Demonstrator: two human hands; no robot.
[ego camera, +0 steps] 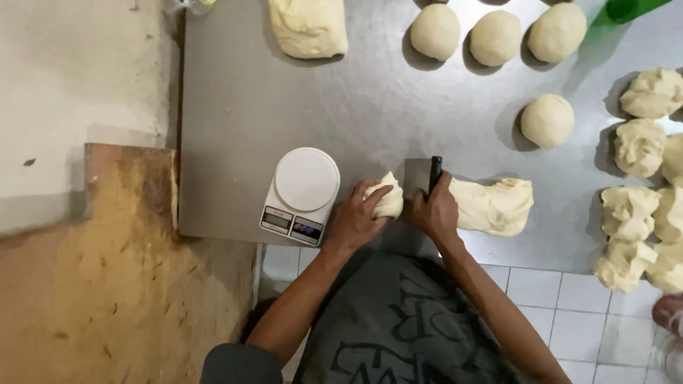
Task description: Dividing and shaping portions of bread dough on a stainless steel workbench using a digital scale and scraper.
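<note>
While the left hand [353, 220] closes around a small piece of dough [388, 200] just right of the white kitchen scale [304, 192], the right hand [436, 212] grips a dough scraper [424, 176] by its dark handle, blade standing upright on the steel table [299, 92]. The piece sits between the two hands, touching the left fingers; the larger dough slab [494, 205] it seems to belong with lies further right of the scale, against the right hand's far side.

The blade stands close to the left fingertips, so a slip on the slick metal could nick them. The piece could also stick and stretch instead of parting cleanly if the dough is as soft as it looks. The scale stands near the table's front edge (its display corner closest to the drop), and a careless elbow could knock it off.

Beyond the scale, toward the far side of the table, rests a big dough block [308, 27] and a row of smooth round balls [495, 37], with one more ball [546, 120] nearer. Far right of the scale, rough cut portions [639, 206] crowd the table's edge. Left of the scale, a worn brownish board [121, 263] meets a pale wall, and below it white floor tiles [569, 313] show.
</note>
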